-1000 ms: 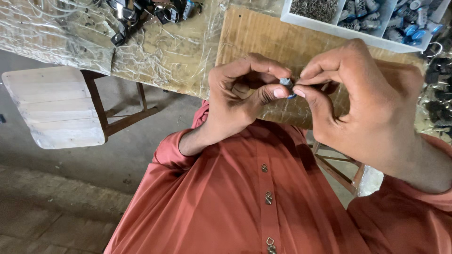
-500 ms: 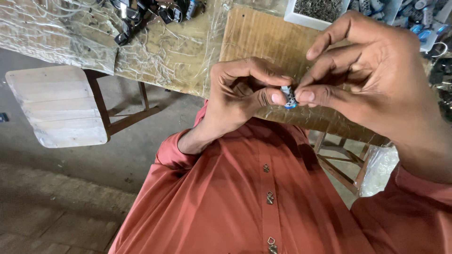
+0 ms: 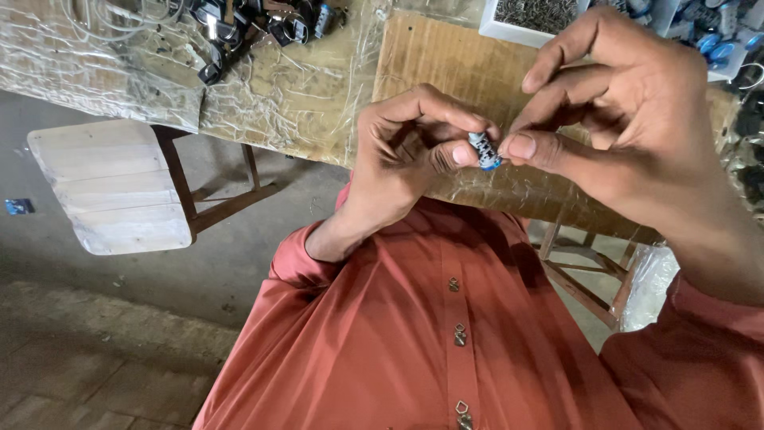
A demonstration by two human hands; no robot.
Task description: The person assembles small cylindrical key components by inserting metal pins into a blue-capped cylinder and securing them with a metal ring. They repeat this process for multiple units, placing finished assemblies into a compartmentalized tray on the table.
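Observation:
My left hand (image 3: pixel 406 155) and my right hand (image 3: pixel 621 119) meet in front of my chest, above my rust-red shirt (image 3: pixel 446 334). Between the thumbs and fingertips of both hands sits a small cylindrical part (image 3: pixel 484 150), grey-black with a blue end. The left thumb and curled fingers pinch it from the left. My right thumb and forefinger press on it from the right, the other right fingers raised. Most of the part is hidden by the fingertips.
A workbench covered in crinkled clear plastic (image 3: pixel 286 87) runs along the top, with a cardboard sheet (image 3: pixel 446 56). Dark metal parts (image 3: pixel 255 24) lie on it, plus white trays of small parts (image 3: pixel 541 16). A pale wooden stool (image 3: pixel 119 187) stands at the left on the concrete floor.
Both hands have lifted slightly and stayed pinched together on the small part. My right fingers have shifted and turned on it; the view has tilted a little.

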